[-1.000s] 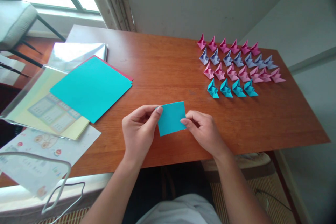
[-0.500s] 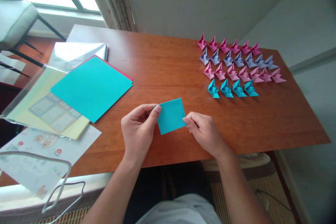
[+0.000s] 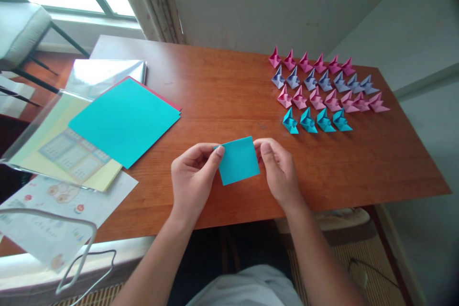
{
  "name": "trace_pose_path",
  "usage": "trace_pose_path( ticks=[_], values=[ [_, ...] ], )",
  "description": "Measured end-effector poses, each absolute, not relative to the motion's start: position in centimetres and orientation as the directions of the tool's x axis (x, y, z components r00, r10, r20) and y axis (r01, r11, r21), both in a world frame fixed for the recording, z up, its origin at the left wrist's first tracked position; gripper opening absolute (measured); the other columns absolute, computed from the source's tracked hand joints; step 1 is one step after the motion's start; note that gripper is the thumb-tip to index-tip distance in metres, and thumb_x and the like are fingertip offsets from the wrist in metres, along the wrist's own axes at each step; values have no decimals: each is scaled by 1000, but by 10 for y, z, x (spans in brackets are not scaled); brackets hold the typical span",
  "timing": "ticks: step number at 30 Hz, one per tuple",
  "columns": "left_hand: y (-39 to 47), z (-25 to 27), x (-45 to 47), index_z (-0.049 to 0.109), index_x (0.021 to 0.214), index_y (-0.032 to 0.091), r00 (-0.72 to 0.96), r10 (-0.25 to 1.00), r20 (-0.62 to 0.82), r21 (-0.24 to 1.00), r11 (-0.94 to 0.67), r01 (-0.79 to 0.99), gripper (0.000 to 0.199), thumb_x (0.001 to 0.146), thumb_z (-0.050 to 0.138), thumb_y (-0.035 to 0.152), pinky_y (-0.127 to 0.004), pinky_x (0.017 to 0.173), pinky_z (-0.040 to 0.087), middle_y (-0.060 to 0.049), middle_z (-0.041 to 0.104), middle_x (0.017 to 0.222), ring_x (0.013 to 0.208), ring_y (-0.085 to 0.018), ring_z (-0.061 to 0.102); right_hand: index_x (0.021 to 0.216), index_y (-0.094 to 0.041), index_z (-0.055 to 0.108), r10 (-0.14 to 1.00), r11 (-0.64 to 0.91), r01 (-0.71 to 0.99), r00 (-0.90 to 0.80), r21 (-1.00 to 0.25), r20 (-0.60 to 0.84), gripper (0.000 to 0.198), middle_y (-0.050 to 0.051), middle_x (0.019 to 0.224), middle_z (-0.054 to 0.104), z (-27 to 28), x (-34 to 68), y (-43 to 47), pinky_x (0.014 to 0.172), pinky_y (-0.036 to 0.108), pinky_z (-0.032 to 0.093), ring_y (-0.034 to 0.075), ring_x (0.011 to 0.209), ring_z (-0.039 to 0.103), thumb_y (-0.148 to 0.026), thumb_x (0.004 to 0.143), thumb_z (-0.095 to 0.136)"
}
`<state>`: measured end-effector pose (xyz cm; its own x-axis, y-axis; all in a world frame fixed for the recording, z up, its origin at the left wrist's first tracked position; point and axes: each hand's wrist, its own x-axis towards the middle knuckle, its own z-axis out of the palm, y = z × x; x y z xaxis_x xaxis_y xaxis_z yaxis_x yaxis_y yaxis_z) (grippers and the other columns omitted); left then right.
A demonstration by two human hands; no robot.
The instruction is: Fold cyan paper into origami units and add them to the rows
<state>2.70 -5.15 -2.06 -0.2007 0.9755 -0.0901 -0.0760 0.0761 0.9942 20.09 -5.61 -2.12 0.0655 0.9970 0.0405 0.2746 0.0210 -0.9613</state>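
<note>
A small turquoise sheet of paper point(image 3: 239, 161), square or nearly so, is held up above the near part of the table. My left hand point(image 3: 195, 174) is closed on its upper left corner, thumb in front and fingers bent behind. Beside the right edge is my right hand point(image 3: 279, 169), its fingers loosely curved and the thumb raised off the paper. Its index fingertip is close to the upper right corner; whether it touches is unclear.
Rows of folded paper figures stand at the right: magenta point(image 3: 304, 62), lavender point(image 3: 310, 80), pink point(image 3: 317, 99) and turquoise point(image 3: 308, 120). Large turquoise sheets point(image 3: 125, 122) lie at the left over a clear sleeve of yellow paper point(image 3: 107, 180). The wooden table's point(image 3: 215, 86) near edge runs beneath my wrists.
My right thumb has come off the paper's right edge, and that hand has shifted up and opened a little. The sheet and my left hand have moved slightly right.
</note>
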Motion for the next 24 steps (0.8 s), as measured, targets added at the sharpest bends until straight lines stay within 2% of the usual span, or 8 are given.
trace_pose_path(
  ticks=[3,6,9,14,18,21,24],
  values=[
    [-52,-18,28,77,80,19,-147,985,-95,995,92,-25,18,81,81,37,-21,56,50,-1,71,72,63,-13,61,83,-21,62,990,28,309,122,-951,69,33,-1,71,57,-22,193,-53,58,26,41,13,65,53,-45,102,50],
    [-51,-17,27,76,79,18,-63,995,-78,996,81,34,19,82,80,37,-21,54,48,-1,70,70,61,-13,60,71,-21,57,976,62,379,169,-923,135,35,-2,64,51,-23,193,-52,58,27,38,12,60,47,-40,100,54],
    [-50,-18,27,75,80,18,-8,998,-65,994,66,87,21,84,77,38,-23,53,47,-2,69,70,59,-13,59,66,-21,53,972,101,444,147,-890,183,37,-2,62,49,-21,197,-53,59,28,38,12,59,45,-37,99,56],
    [-50,-19,26,75,79,18,49,998,-30,991,23,135,23,88,72,39,-24,54,49,-3,71,70,60,-14,61,72,-21,61,977,110,439,116,-892,178,32,-1,66,56,-18,202,-56,61,28,42,13,62,51,-37,99,56],
    [-50,-17,25,76,79,18,-4,999,-53,995,53,89,22,87,74,38,-23,55,49,-3,72,71,61,-14,61,85,-22,69,983,57,350,143,-935,113,27,0,75,65,-23,201,-60,62,27,46,15,68,58,-41,99,56],
    [-50,-16,25,77,79,18,-59,996,-73,997,76,35,20,85,76,37,-23,55,49,-3,72,71,61,-14,61,85,-22,71,989,26,360,124,-932,76,26,1,73,67,-26,202,-61,59,27,45,15,64,59,-42,97,60],
    [-50,-16,25,76,78,18,-39,997,-73,995,75,59,22,86,75,38,-23,54,48,-3,71,70,61,-14,61,84,-21,71,991,34,398,107,-917,83,26,0,71,68,-26,206,-61,58,26,44,14,63,59,-41,96,61]
  ],
)
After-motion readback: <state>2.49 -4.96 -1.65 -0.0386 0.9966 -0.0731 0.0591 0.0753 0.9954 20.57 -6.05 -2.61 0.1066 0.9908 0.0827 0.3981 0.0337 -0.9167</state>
